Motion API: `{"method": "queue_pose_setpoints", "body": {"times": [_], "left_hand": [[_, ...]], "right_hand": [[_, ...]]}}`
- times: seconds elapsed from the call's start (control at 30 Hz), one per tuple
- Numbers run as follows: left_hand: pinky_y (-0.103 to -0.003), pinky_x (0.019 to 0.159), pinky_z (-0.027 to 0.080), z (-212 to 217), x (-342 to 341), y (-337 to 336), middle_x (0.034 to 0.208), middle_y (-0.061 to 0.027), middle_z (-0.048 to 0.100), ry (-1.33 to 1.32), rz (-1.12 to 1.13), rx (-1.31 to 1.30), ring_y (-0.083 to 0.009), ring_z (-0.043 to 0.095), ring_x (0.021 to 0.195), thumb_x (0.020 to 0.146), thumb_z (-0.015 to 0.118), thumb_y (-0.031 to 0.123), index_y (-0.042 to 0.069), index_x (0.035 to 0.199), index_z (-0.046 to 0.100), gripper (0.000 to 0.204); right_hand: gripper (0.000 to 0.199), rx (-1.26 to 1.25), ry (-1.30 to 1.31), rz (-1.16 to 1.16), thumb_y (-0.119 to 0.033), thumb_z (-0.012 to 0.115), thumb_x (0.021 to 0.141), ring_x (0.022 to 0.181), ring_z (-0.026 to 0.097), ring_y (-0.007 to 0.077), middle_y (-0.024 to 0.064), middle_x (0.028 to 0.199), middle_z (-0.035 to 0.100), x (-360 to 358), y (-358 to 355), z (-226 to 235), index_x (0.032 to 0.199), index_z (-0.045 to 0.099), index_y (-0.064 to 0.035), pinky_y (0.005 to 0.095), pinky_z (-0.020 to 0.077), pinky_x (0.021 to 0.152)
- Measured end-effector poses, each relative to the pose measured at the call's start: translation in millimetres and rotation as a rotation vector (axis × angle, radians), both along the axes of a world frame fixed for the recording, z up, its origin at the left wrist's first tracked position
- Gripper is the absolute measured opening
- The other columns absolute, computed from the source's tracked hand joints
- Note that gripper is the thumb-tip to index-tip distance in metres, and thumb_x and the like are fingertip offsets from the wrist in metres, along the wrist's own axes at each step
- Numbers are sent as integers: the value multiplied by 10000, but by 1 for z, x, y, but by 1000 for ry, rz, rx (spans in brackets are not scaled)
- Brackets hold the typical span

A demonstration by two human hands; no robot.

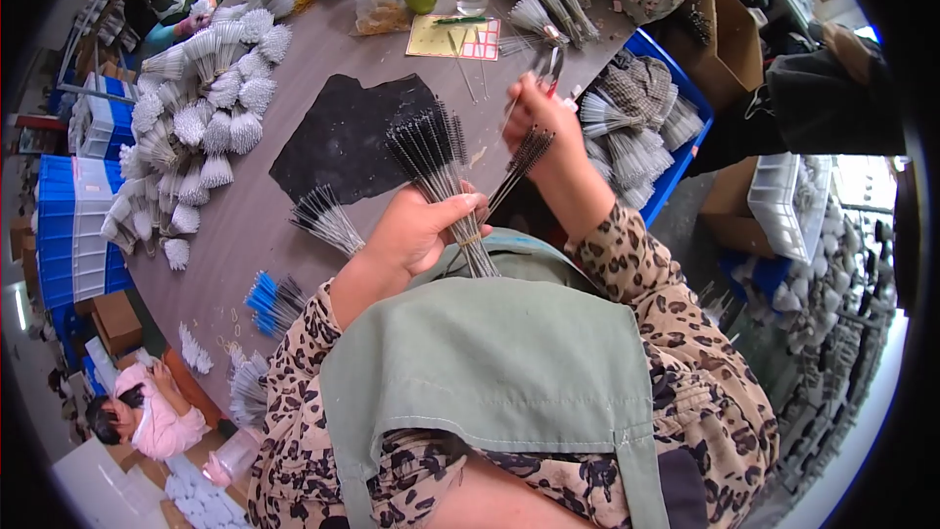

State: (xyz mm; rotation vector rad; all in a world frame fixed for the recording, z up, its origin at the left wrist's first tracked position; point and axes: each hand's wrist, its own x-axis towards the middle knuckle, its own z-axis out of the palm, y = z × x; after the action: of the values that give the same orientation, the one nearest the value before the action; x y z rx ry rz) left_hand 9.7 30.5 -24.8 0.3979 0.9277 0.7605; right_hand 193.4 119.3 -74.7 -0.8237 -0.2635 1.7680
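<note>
— Grey-green apron (490,362) lies nearest the head camera, the only view I have. Just beyond it, the left hand (416,227) is wrapped around a bundle of black-bristled brushes (428,147): bristles away from the wearer, wire stems toward the apron. A tan band (472,239) shows on the stems.

— State of the right hand?

— Apart from the left. I see the right hand (545,118) raised, fingers curled, next to a smaller cluster of brushes (529,155). I cannot make out whether it grips that cluster, or whether the red-handled tool (551,90) by its fingers is held.

— Recommended procedure?

— I judge the step to be gathering brushes into one bundle. Grip the stems, never the bristles. Lay the smaller cluster parallel to the rest, level the tips, and check that the band sits flat. Caution: a loose grip could let stems slide or cross.

— Adjacent items?

— Another dark-tipped bundle (328,218) by the left forearm, and a black sheet (343,132) flat on the table (245,225).
</note>
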Motion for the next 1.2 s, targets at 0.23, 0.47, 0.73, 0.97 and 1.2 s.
{"method": "queue_pose_setpoints", "body": {"times": [0.23, 0.47, 0.73, 0.97, 1.2], "left_hand": [[-396, 775, 550, 0, -12, -1, 907, -85, 583, -22, 142, -10, -204, 599, 846, 854, 615, 33, 4, 991, 548, 155], [-434, 783, 546, 3, -16, -1, 918, -82, 573, 4, 194, -36, -198, 587, 869, 845, 623, 18, 32, 973, 554, 146], [-393, 744, 568, 9, -16, 1, 893, -97, 587, 48, 250, 25, -194, 608, 836, 840, 622, -7, -1, 967, 556, 143], [-335, 708, 566, 6, 6, 6, 888, -78, 611, 79, 154, 150, -176, 627, 796, 821, 640, -10, -15, 944, 581, 136], [-305, 777, 528, 14, 27, 3, 992, -85, 632, 108, 28, 258, -161, 623, 872, 845, 625, -1, -32, 1068, 587, 229]], "right_hand": [[180, -99, -482, 90, -218, 667, 851, 425, 340, 76, 26, 736, 582, -5, 72, -86, 823, 575, -66, 242, 283, 394], [236, 77, -815, 176, -247, 649, 855, 439, 385, 80, 54, 791, 618, -30, 118, -124, 973, 631, -43, 256, 322, 395], [347, 40, 30, 430, -308, 532, 947, 549, 402, 54, 28, 809, 593, 8, 24, -50, 1213, 514, -85, 191, 336, 515], [447, 265, 70, 562, -125, 708, 794, 735, 526, 81, 19, 963, 543, 13, -58, 11, 1168, 485, -26, 211, 424, 582], [246, 129, -161, 383, -104, 718, 790, 709, 559, 75, -10, 814, 577, 4, -72, 43, 978, 566, -58, 228, 456, 593]]}}
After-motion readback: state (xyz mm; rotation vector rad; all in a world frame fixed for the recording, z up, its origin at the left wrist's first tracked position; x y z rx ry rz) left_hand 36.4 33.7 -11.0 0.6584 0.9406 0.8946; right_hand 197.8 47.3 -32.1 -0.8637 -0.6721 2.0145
